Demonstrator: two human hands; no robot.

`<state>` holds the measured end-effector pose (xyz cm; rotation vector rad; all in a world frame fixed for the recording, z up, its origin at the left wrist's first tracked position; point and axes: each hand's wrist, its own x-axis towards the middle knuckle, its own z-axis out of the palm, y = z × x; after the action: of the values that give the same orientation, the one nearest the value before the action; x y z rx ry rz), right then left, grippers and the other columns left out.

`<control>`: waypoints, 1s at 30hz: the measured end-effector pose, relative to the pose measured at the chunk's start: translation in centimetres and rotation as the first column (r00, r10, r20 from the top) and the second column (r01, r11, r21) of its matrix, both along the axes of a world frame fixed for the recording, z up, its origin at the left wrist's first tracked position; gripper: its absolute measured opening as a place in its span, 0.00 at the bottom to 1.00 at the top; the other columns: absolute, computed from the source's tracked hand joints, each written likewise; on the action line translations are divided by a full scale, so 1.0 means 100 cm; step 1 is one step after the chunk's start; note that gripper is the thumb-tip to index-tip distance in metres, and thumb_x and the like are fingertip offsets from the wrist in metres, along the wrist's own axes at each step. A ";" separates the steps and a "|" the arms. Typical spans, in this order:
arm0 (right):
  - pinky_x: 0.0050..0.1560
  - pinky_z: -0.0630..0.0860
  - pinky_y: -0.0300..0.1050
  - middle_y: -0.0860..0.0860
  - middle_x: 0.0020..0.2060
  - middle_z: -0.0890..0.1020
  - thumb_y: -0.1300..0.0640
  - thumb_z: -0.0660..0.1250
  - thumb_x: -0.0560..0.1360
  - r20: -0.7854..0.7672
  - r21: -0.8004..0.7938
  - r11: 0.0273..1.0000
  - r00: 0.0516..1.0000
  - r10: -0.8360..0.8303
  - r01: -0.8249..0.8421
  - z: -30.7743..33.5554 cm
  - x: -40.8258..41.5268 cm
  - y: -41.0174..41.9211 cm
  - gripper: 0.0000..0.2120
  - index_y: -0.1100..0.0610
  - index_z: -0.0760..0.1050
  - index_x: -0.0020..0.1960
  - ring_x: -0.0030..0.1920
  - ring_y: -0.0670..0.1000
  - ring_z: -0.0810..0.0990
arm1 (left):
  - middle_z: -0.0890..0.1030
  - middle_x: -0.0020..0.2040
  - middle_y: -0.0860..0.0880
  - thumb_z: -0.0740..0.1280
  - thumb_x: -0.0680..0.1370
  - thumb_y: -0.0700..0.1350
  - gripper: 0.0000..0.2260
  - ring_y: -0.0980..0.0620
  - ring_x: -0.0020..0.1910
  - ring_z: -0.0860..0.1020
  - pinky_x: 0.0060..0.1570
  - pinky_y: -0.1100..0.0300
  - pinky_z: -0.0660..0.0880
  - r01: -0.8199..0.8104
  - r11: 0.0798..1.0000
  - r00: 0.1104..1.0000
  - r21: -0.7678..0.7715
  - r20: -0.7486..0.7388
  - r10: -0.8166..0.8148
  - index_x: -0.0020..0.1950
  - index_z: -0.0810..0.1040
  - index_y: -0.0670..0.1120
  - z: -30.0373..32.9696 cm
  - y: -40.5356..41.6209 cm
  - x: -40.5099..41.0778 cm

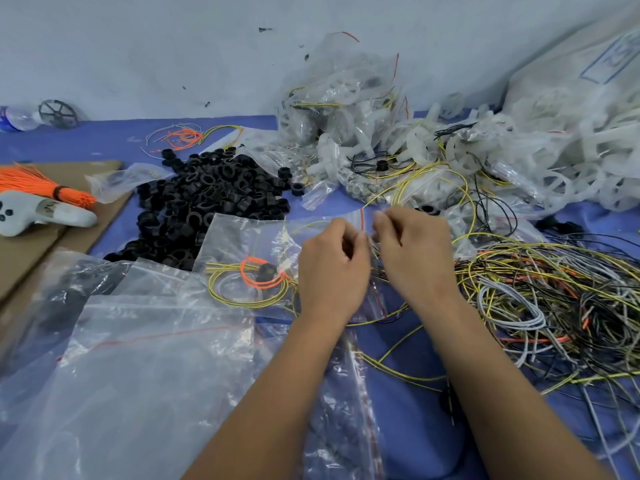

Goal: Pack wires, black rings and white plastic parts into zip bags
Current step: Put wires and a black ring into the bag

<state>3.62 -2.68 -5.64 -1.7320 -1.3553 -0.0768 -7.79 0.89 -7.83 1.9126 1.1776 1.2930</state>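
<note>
My left hand (332,268) and my right hand (412,251) meet at the centre, each pinching the red-striped mouth of a clear zip bag (263,244). Inside that bag lie coiled yellow and orange wires (249,278) and a black ring (266,271). A heap of black rings (207,202) sits behind and to the left. A tangle of loose wires (554,306) spreads to the right. White plastic parts (519,161) pile up at the back right.
Empty zip bags (138,358) lie at the front left. Filled bags (346,105) are stacked against the wall. An orange wire bundle (38,183) and a white controller (38,213) rest on cardboard (20,251) at the left. A bottle (17,117) lies at the far left.
</note>
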 end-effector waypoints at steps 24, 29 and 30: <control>0.46 0.76 0.48 0.53 0.39 0.84 0.51 0.70 0.78 -0.057 -0.115 0.910 0.912 -0.406 0.398 0.007 0.036 -0.012 0.08 0.56 0.83 0.47 0.42 0.57 0.82 | 0.77 0.32 0.54 0.69 0.79 0.47 0.10 0.55 0.32 0.74 0.35 0.59 0.69 -0.054 0.986 0.998 -0.157 0.007 0.056 0.38 0.76 0.49 -0.007 0.009 -0.002; 0.43 0.74 0.47 0.52 0.37 0.81 0.51 0.68 0.79 -0.232 0.099 0.917 0.905 -0.357 0.388 0.008 0.043 -0.017 0.10 0.55 0.82 0.45 0.39 0.54 0.79 | 0.77 0.31 0.54 0.69 0.79 0.47 0.11 0.57 0.31 0.73 0.34 0.60 0.67 -0.044 0.986 0.999 -0.158 0.009 0.046 0.37 0.76 0.50 -0.007 0.009 -0.002; 0.43 0.75 0.49 0.52 0.37 0.81 0.51 0.68 0.79 -0.247 0.112 0.924 0.911 -0.330 0.366 0.008 0.043 -0.016 0.10 0.55 0.82 0.44 0.39 0.54 0.79 | 0.76 0.31 0.54 0.69 0.79 0.47 0.11 0.57 0.31 0.73 0.34 0.60 0.67 -0.044 0.986 0.999 -0.160 0.003 0.045 0.37 0.75 0.50 -0.007 0.009 -0.002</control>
<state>7.90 -4.30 -4.79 -1.7722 -0.8420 -0.1781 -7.95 1.79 -8.52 1.7755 1.2867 1.1882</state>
